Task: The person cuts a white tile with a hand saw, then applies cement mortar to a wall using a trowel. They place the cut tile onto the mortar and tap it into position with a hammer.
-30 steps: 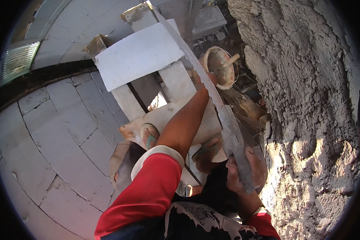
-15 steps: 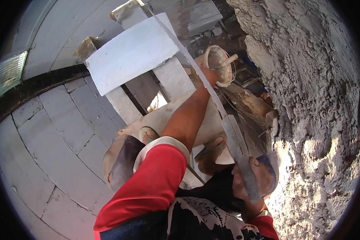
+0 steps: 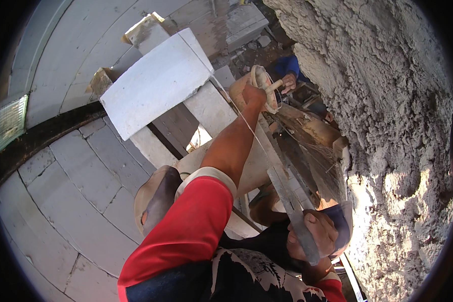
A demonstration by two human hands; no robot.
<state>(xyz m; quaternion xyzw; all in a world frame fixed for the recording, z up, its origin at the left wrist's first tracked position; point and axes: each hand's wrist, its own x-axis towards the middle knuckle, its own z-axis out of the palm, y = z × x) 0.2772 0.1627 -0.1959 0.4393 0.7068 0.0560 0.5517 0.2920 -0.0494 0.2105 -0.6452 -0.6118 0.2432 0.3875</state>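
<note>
Head view: my right hand, lower right, is wrapped round a long grey tool slanting toward upper left. The bucket sits upper centre, right at my left hand, way the nearer one; can't tell if it's gripping.

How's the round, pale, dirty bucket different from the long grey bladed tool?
The bucket is round and hollow; the tool is long and narrow. The bucket is pale beige; the tool is grey. The left hand is at the bucket's rim; the right hand grips the tool.
</note>
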